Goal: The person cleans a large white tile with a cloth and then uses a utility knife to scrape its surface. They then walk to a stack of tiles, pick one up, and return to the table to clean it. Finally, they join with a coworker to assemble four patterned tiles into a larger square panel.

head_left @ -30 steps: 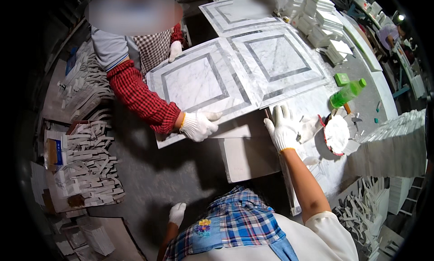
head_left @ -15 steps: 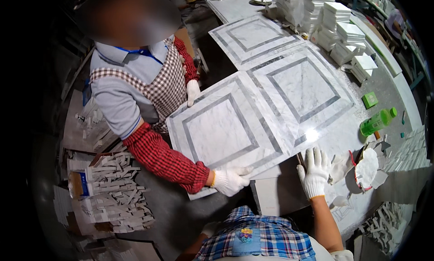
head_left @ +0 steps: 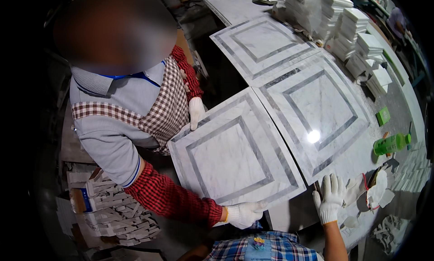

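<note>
My right hand (head_left: 331, 198), in a white knit glove, rests palm down with fingers stretched on the table's near edge, holding nothing. It lies just beyond the near corner of a white marble panel (head_left: 318, 107) with a grey inlaid frame. My left forearm (head_left: 199, 252) shows dimly at the lower edge; its hand is hidden. A co-worker in red checked sleeves grips a similar marble panel (head_left: 230, 159) with a gloved hand (head_left: 245, 214) at its near edge and another glove (head_left: 196, 112) at its far left edge. A dark gap parts these panels. A third panel (head_left: 264, 44) lies beyond.
Right of my hand lie a white scrap-filled bowl (head_left: 377, 188), a green bottle (head_left: 391, 144) and a green box (head_left: 383, 116). Stacks of white tiles (head_left: 355, 30) line the far right. Stone strips (head_left: 122, 206) fill a container at lower left.
The co-worker's panel has come away from the panel beside it, opening a dark gap. My right hand sits lower and further right in view, still flat. My left glove, partly visible before, is hidden.
</note>
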Demonstrator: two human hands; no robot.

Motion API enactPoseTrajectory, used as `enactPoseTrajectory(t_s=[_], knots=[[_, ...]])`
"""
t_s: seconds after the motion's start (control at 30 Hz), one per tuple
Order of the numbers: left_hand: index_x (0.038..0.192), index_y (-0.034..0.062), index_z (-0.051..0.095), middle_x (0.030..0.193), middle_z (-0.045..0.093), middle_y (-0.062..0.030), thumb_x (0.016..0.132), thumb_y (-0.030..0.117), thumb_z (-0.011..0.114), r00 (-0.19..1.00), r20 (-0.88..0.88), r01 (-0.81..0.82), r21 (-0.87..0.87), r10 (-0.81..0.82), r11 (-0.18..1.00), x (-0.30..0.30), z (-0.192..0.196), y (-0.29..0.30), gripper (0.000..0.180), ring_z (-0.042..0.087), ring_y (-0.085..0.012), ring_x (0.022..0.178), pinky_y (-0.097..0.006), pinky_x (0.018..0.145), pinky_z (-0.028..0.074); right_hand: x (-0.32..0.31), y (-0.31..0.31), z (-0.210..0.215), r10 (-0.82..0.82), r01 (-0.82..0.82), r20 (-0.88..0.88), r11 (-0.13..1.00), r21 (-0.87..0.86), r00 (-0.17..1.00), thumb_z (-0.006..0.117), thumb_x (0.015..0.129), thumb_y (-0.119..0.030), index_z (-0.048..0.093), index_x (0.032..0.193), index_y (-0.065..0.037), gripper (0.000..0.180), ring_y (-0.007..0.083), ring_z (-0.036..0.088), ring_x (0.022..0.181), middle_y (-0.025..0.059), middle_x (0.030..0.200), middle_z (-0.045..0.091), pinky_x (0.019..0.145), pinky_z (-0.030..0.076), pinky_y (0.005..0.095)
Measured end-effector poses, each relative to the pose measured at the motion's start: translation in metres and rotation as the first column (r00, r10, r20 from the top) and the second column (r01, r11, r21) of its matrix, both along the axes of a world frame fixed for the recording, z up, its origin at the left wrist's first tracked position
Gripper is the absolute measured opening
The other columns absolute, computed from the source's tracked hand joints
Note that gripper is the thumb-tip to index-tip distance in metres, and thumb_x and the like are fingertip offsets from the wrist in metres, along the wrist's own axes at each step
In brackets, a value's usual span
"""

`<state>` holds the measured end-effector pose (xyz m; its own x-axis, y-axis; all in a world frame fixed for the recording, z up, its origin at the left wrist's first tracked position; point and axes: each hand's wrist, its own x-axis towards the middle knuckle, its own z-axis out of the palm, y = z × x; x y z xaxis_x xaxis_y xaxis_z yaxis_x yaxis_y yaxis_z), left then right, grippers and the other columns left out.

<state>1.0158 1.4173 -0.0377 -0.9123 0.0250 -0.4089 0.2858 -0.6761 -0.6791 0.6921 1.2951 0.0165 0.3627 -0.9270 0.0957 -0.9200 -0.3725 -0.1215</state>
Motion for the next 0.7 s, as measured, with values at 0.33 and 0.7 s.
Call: enactPoseTrajectory(t_s=[0.33, 0.7], knots=[[0.065, 0.013, 0.056, 0.052, 0.045, -0.0019, 0.093, 0.07, 0.052, 0.992, 0.106, -0.095, 0.249, 0.07, 0.964, 0.019, -0.023, 0.011, 0.063, 0.043, -0.0153, 0.042, -0.03, 0.041, 0.04, 0.001, -0.003, -0.005, -0.01, 0.01, -0.019, 1.0, -0.009, 1.0, 0.08, 0.066, -0.03, 0.057, 0.132, -0.007, 0.074, 0.0427, 0.045, 0.131, 0.0177, 0.139, 0.054, 0.109, 0.035, 0.0549], [0.066, 0.0149, 0.053, 0.055, 0.046, 0.001, 0.098, 0.063, 0.05, 0.99, 0.143, 0.016, -0.096, -0.002, 0.995, 0.053, -0.055, 0.028, 0.058, 0.047, -0.0143, 0.049, -0.03, 0.046, 0.043, 0.007, -0.079, -0.005, -0.191, 0.27, 0.384, 0.949, -0.165, 0.903, 0.067, 0.089, -0.022, 0.06, 0.129, 0.0, 0.046, 0.0417, 0.057, 0.112, 0.0229, 0.121, 0.062, 0.099, 0.044, 0.0486]])
